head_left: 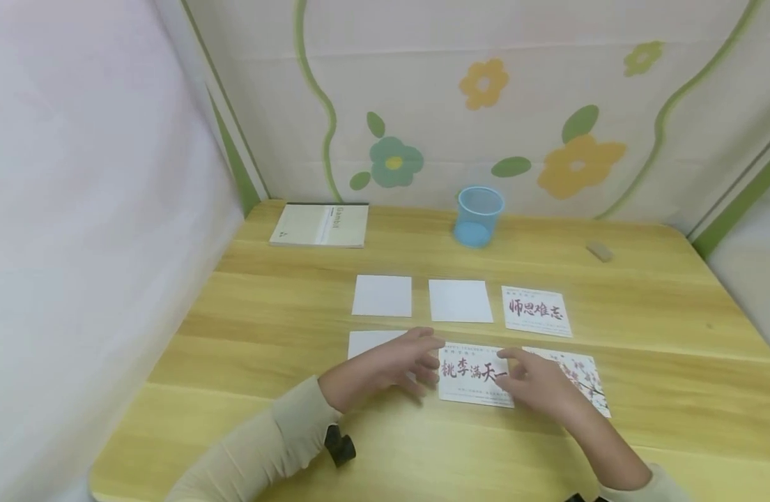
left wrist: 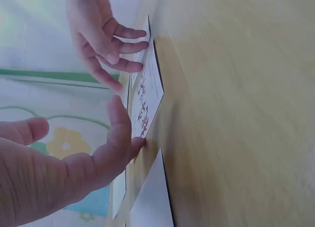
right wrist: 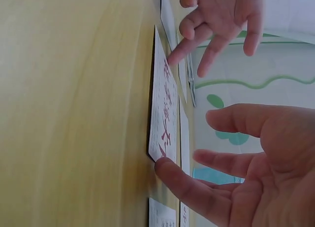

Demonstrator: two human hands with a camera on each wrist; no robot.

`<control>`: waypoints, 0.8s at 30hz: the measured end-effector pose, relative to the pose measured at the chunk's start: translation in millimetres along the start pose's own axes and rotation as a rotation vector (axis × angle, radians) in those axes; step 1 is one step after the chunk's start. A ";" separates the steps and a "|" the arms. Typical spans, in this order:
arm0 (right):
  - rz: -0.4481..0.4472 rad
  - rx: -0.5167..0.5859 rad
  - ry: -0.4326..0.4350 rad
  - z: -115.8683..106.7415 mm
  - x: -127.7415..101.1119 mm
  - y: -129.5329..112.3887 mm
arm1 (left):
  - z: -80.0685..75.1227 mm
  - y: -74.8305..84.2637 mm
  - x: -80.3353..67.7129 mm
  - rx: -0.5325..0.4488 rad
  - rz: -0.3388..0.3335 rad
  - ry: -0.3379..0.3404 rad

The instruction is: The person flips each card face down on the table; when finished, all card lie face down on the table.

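A white card with red Chinese writing (head_left: 471, 376) lies in the middle of the front row on the table. My left hand (head_left: 387, 366) is at its left edge, fingers spread and loosely bent, also covering part of a blank white card (head_left: 367, 341). At the opposite edge is my right hand (head_left: 541, 383), overlapping a card printed with blossom branches (head_left: 588, 373). In the left wrist view, a left fingertip meets the near corner of the written card (left wrist: 150, 91). The right wrist view has a right fingertip right at its corner. Neither hand grips anything.
Behind lie two blank cards (head_left: 382, 295) (head_left: 460, 301) and another card with red writing (head_left: 536, 311). Farther back are a notepad (head_left: 297, 224), a translucent blue cup (head_left: 477, 217) and a small brownish block (head_left: 599, 250). Patterned cloth (head_left: 435, 104) hangs behind the wooden table (head_left: 247, 314).
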State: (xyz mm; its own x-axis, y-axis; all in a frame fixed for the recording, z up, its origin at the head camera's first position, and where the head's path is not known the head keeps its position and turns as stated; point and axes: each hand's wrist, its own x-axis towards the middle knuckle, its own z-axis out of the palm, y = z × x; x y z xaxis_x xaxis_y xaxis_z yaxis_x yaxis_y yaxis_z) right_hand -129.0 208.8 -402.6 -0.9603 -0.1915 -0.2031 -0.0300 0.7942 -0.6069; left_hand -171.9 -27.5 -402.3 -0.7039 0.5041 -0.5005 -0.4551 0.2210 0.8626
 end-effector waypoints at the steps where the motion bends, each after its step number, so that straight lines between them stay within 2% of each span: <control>1: 0.002 0.003 0.003 1.5 0.7 -1.1 | -0.1 -0.4 0.8 -0.025 -0.005 0.001; 8: 0.008 0.025 0.034 7.6 2.4 -3.5 | -1.3 -2.0 7.5 -0.224 -0.039 0.016; 10: -0.001 0.080 0.031 9.7 3.4 -5.2 | 0.4 -1.9 9.9 -0.259 -0.023 0.012; 12: 0.005 0.199 0.010 12.3 5.1 -8.6 | 3.4 -1.9 12.5 -0.268 0.010 0.001; 15: 0.015 0.429 -0.024 15.5 8.5 -16.0 | 10.7 -2.5 16.4 -0.208 0.076 -0.027; 18: -0.003 0.621 -0.019 15.1 10.2 -23.3 | 18.7 -4.3 18.2 -0.122 0.111 -0.020; 21: -0.038 0.713 0.024 12.2 9.5 -28.6 | 24.8 -7.5 18.1 -0.031 0.141 0.014; 24: -0.047 0.752 0.060 9.3 6.8 -32.0 | 28.5 -11.5 18.0 0.000 0.158 0.026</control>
State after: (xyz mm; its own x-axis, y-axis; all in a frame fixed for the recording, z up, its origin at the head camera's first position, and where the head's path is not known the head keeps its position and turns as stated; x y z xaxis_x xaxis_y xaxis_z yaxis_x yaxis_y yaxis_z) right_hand -131.9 176.8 -391.7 -0.9768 -0.1666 -0.1345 0.1051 0.1742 -0.9791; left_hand -163.7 2.9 -419.2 -0.7808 0.5106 -0.3600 -0.3372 0.1405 0.9309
